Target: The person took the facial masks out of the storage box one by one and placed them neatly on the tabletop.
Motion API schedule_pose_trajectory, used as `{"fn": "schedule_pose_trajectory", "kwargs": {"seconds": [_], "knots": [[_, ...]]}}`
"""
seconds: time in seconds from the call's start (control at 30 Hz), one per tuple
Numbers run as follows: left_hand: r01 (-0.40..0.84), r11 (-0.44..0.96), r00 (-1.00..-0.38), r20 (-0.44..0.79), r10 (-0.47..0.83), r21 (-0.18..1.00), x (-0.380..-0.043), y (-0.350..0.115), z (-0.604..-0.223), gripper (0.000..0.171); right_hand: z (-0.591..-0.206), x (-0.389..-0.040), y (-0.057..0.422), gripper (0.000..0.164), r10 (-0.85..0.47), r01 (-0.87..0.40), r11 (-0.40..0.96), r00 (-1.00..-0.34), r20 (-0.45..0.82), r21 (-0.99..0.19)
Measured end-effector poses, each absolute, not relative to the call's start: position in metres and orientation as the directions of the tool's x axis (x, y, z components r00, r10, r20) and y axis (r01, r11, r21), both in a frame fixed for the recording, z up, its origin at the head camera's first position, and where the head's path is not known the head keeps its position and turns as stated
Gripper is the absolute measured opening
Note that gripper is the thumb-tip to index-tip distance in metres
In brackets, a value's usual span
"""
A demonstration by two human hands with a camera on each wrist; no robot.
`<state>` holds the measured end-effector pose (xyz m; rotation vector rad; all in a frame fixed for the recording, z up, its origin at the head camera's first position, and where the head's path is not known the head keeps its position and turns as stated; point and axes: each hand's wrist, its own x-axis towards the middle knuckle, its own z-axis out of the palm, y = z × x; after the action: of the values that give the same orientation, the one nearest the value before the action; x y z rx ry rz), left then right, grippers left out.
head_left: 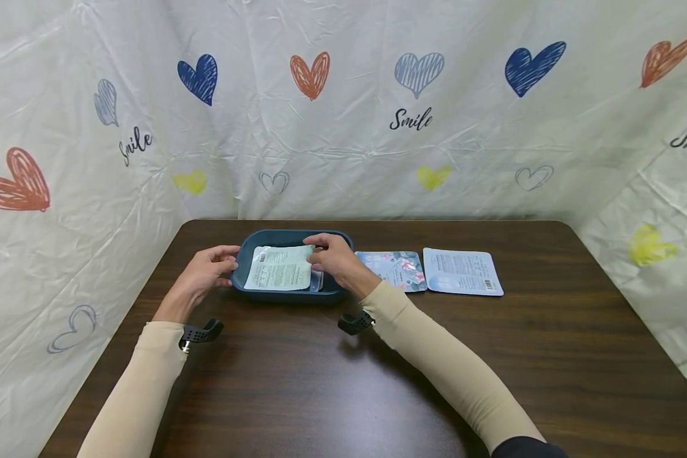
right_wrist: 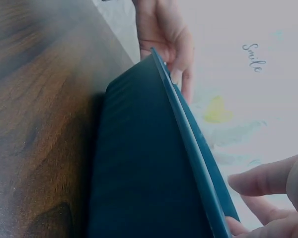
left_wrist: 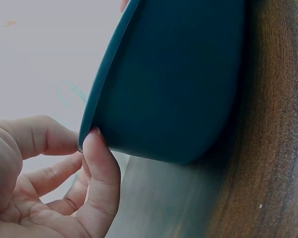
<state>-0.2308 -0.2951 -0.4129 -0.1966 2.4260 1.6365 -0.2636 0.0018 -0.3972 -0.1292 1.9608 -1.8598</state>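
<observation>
A dark blue plastic basin [head_left: 263, 295] stands on the table's far left part. Inside it lies a pale green sachet [head_left: 280, 268] with printed text facing up, on top of a bluish packet [head_left: 316, 281] that is mostly covered. My left hand [head_left: 203, 270] pinches the basin's left rim between thumb and finger, plain in the left wrist view. Over the basin's right end is my right hand [head_left: 336, 259], its thumb and fingers apart beside the sachet's right edge. In the right wrist view those fingers [right_wrist: 260, 179] are right at the rim.
To the right of the basin, a floral blue sachet [head_left: 397, 270] and a pale blue sachet [head_left: 462, 271] lie side by side on the brown wooden table [head_left: 298, 375]. A white curtain [head_left: 355, 140] with printed hearts hangs behind and at both sides.
</observation>
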Motion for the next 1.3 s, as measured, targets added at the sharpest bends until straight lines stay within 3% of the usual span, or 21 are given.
{"fn": "schedule_pose_trajectory", "kwargs": {"seconds": [0.3,0.53,0.97,1.3], "knots": [[-0.231,0.374,-0.968,-0.252,0.006,0.898,-0.23,-0.295,-0.412,0.052,-0.398,-0.261,-0.002,0.053,-0.276,0.202,0.037,-0.939,-0.205,-0.979],[-0.225,0.374,-0.969,-0.246,0.011,0.9,-0.23,-0.295,-0.414,0.052,-0.396,-0.259,-0.005,0.064,-0.363,0.249,-0.009,-0.903,-0.229,-0.968],[-0.219,0.365,-0.971,-0.24,0.013,0.905,-0.23,-0.295,-0.415,0.052,-0.402,-0.255,-0.014,0.038,-0.477,0.214,0.164,-0.837,-0.268,-0.963],[-0.221,0.366,-0.971,-0.24,0.005,0.904,-0.231,-0.294,-0.415,0.053,-0.399,-0.256,-0.011,0.032,-0.412,0.157,0.205,-0.882,-0.231,-0.966]]}}
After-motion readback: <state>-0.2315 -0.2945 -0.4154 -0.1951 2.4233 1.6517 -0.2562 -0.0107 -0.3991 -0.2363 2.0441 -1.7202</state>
